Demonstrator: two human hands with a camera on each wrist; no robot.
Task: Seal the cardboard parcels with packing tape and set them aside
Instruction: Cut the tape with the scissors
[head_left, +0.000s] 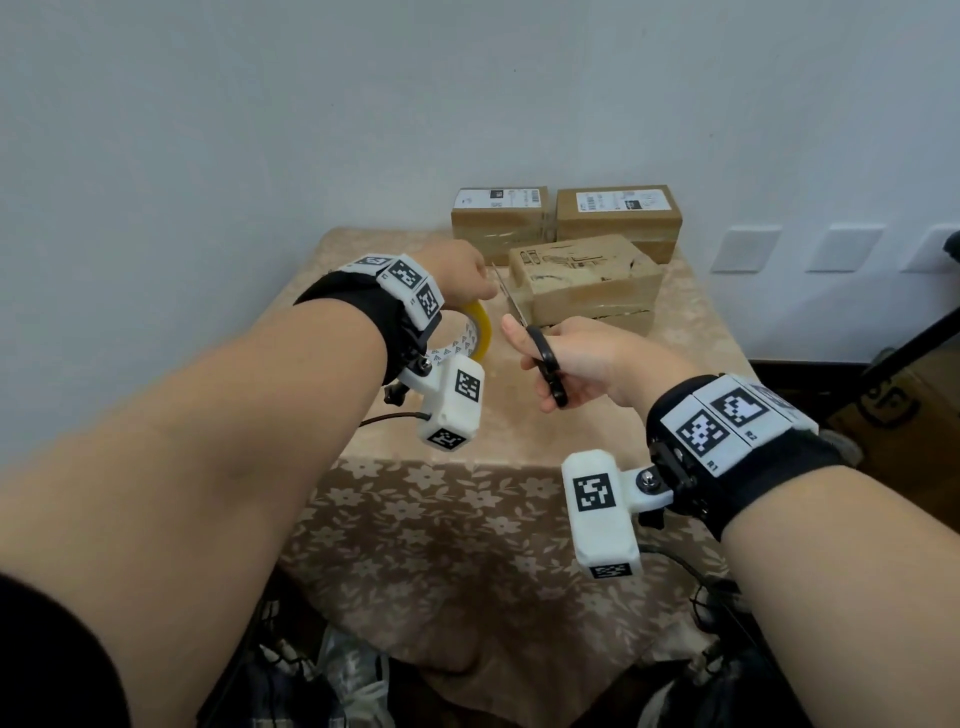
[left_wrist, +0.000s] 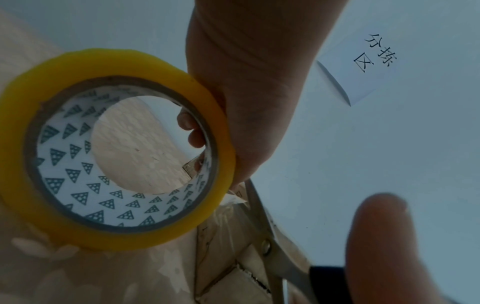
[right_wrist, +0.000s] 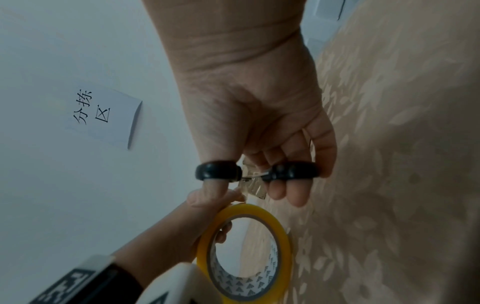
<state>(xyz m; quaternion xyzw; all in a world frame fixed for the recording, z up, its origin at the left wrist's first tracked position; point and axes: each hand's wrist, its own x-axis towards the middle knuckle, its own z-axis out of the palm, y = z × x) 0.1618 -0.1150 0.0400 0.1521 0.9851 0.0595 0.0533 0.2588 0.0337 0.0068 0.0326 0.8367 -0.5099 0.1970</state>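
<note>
Parcels: front parcel (head_left: 584, 280) lies far-centre on the desk (head_left: 623, 395), glossy tape on its side; two parcels (head_left: 566, 215) behind, against the wall.
Progress: judged mid-cut; tape strip not yet severed, parcel not yet set aside.
Hands: left hand (head_left: 457, 280) grips tape roll (left_wrist: 114, 148); right hand (head_left: 582, 358) grips scissors (head_left: 540, 353).
Room: bare desk near side; right edge close to the parcels.

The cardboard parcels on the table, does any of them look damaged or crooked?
Yes. The front brown cardboard parcel sits skewed to the two neatly squared labelled parcels behind it, and its right top edge looks torn or gaping, with a ragged dark gap. The rear pair look intact.
</note>
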